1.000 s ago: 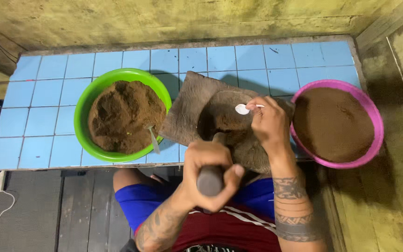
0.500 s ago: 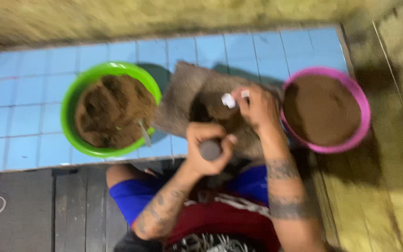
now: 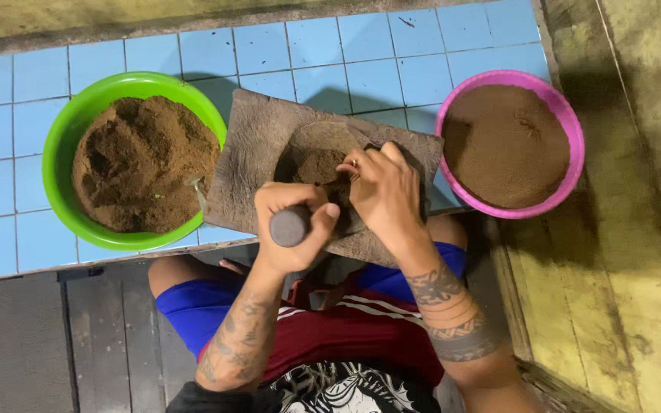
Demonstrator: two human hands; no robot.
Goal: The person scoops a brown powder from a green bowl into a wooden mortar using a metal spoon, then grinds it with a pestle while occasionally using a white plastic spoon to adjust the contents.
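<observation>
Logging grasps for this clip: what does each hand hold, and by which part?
Left hand grips a dark pestle around its upper end. Right hand rests on the stone slab; whether it holds anything cannot be told.

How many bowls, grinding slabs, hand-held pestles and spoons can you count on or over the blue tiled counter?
Round plastic bowls of brown powder: 2, one green, one pink.
Flat brown stone grinding slab: 1.
Dark cylindrical pestle, gripped by the left hand: 1.
Metal spoon in the green bowl: 1.
Total: 5.

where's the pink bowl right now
In the head view the pink bowl sits at the right end of the blue tiled ledge, just right of the stone slab, filled with fine brown powder.
</observation>
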